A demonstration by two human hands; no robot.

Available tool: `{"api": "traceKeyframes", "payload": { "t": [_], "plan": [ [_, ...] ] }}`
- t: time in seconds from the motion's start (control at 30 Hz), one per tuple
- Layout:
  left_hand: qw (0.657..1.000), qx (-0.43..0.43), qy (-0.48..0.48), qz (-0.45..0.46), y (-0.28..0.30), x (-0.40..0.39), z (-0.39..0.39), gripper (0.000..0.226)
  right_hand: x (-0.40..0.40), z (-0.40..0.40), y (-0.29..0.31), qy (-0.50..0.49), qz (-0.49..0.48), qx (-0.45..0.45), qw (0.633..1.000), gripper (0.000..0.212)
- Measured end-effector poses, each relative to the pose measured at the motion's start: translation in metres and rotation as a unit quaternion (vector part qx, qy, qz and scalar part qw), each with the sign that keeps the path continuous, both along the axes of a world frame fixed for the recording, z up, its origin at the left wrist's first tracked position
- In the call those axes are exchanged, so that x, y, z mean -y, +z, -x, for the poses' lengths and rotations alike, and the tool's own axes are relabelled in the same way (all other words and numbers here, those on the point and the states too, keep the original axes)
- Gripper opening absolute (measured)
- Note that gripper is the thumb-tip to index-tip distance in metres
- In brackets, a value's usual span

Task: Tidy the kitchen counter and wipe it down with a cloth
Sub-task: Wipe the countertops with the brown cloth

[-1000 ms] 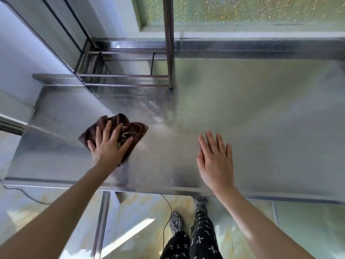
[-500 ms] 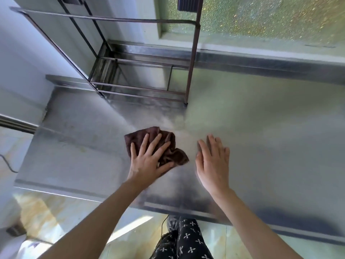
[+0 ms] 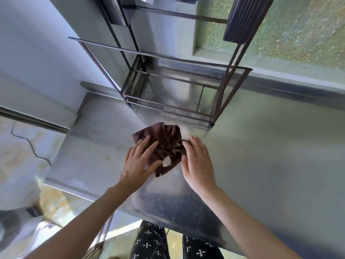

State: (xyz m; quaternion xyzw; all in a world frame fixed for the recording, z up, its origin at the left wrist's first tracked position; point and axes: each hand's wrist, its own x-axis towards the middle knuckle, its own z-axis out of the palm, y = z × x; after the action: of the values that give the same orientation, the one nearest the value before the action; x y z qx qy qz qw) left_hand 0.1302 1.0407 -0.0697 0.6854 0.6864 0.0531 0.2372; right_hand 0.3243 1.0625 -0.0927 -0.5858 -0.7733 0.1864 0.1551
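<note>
Since one second ago the cloth (image 3: 164,146) has travelled from the left part of the counter (image 3: 89,146) toward the middle, and now it lies just near the foot of the metal rack (image 3: 168,86). The left hand (image 3: 139,163) has come with it, and its straight, spread fingers press on the left edge of the cloth. The right hand (image 3: 197,161), which lay flat on the bare steel well apart from the cloth before, is now touching the cloth's right edge, also with straight fingers, gripping nothing. I judge that one wiping pass over the left area is finished and the person is perhaps going to gather or refold the cloth with both hands, or pass it over.

The cloth is dark brown, soft and crumpled in many folds, with a small white label showing on its near side. The steel around it looks dull and a little streaky.
</note>
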Motion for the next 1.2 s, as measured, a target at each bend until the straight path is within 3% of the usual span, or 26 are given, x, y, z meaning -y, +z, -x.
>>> {"api": "traceKeyframes", "payload": {
  "t": [0.13,0.23,0.33,0.4,0.57,0.63,0.7,0.8,0.87,1.03,1.1,1.2],
  "plan": [
    [0.996,-0.009,0.081,-0.026,0.01,0.009,0.062,0.059,0.004,0.054,0.014,-0.058,-0.001,-0.023,0.998,0.044],
    [0.989,-0.051,0.135,-0.017,0.011,0.004,0.11,0.055,0.002,0.102,0.015,-0.036,0.046,0.064,0.996,0.054],
    [0.985,-0.082,0.147,0.034,0.009,0.0,0.148,0.094,-0.01,0.114,-0.008,-0.013,0.051,0.148,0.988,0.058],
    [0.988,-0.107,0.098,0.049,0.003,0.003,0.173,0.118,-0.019,0.11,-0.018,-0.027,0.035,0.167,0.985,0.054],
    [0.991,-0.104,0.063,0.058,-0.005,0.021,0.235,0.129,-0.032,0.155,-0.017,-0.218,0.035,0.138,0.965,0.048],
    [0.992,-0.089,0.06,0.061,-0.005,0.027,0.246,0.129,-0.016,0.193,-0.019,-0.168,-0.004,0.136,0.976,0.044],
    [0.994,-0.073,0.044,0.062,-0.003,0.03,0.249,0.129,0.007,0.223,-0.022,-0.047,-0.043,0.137,0.989,0.043],
    [0.995,-0.061,0.032,0.07,-0.004,0.035,0.255,0.135,0.02,0.218,-0.021,0.093,-0.064,0.159,0.981,0.043],
    [0.995,-0.046,0.035,0.082,-0.006,0.04,0.261,0.138,0.014,0.192,-0.023,0.075,-0.063,0.201,0.975,0.045],
    [0.993,-0.014,0.039,0.107,-0.006,0.055,0.273,0.122,0.001,0.164,-0.019,-0.202,0.053,0.159,0.965,0.044],
    [0.992,0.005,0.043,0.116,-0.005,0.061,0.277,0.116,0.011,0.188,-0.014,-0.197,0.031,0.149,0.969,0.044],
    [0.991,0.032,0.045,0.121,-0.003,0.069,0.285,0.11,0.054,0.239,-0.013,-0.058,-0.021,0.168,0.984,0.042]
  ]
}}
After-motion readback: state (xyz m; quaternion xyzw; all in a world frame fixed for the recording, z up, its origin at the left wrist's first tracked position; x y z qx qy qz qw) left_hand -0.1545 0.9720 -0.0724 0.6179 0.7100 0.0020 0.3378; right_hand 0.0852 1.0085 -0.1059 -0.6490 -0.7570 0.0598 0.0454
